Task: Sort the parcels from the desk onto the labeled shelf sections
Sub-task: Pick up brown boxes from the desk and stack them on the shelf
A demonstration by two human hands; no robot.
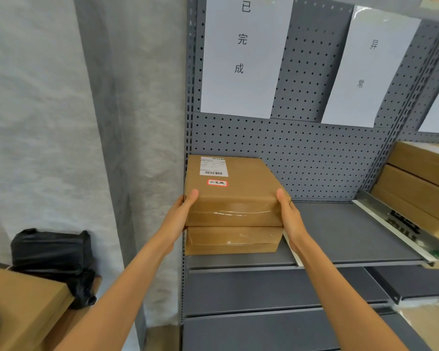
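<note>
Gripping the top parcel by its two short ends, the left hand and right hand each curl a thumb over its upper edge. It sits on a second parcel, both flat, taped brown cardboard, at the left end of the grey metal shelf. Above that shelf two white paper signs hang on the perforated backboard, and right of it more brown boxes are stacked.

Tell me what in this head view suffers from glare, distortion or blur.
Head view: wide-angle bending curves the shelf upright and tilts the right-hand sheet; glare streaks the clear tape on the top parcel and that sheet's plastic top; the parcel's shipping label is too soft to read; light is even, shadows faint.
</note>
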